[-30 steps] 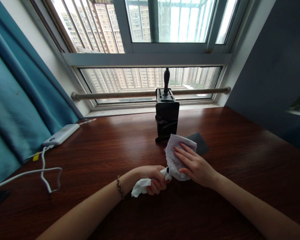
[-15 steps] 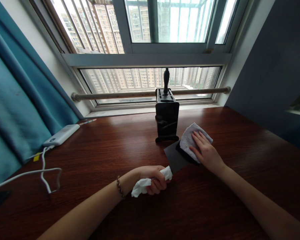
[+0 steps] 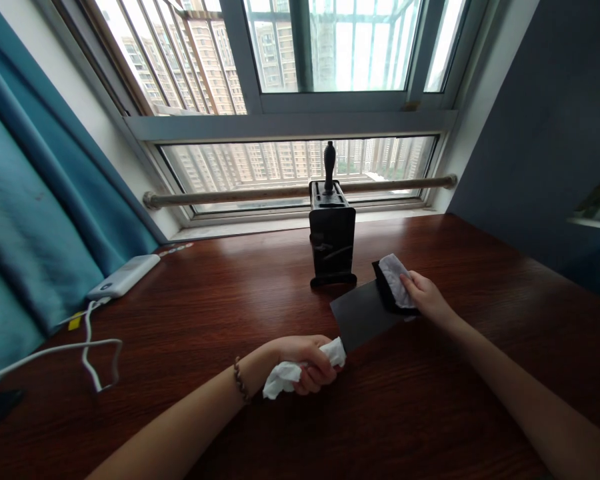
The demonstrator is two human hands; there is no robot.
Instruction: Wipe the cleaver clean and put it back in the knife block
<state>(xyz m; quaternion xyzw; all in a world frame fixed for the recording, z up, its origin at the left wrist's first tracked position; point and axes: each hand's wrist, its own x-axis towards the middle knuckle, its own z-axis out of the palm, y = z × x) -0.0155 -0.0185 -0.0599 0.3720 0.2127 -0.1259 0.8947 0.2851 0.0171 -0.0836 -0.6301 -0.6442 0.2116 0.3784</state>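
Note:
My left hand (image 3: 313,363) is closed round the handle of a cleaver, which is wrapped in crumpled white tissue (image 3: 283,379). The cleaver's broad grey blade (image 3: 363,315) points right and away from me, above the table. At its far end is a black part (image 3: 386,297), and a pale lilac-white cloth (image 3: 396,277) lies folded over it. My right hand (image 3: 427,297) pinches the cloth at that end, thumb on top; its other fingers are mostly hidden beneath. Just beyond the blade stands a black knife block (image 3: 333,243), with one black handle (image 3: 329,163) sticking up from it.
The reddish-brown wooden table (image 3: 220,287) reaches to the window sill. A white power bank (image 3: 125,277) lies at the left with a white cable (image 3: 87,347) plugged in, beside the blue curtain (image 3: 55,167). A metal rail (image 3: 240,196) crosses behind the block.
My right hand has gone from lying flat on the spread cloth to pinching it at the blade's far end. The cloth is now folded, and more blade shows. My left hand keeps its hold.

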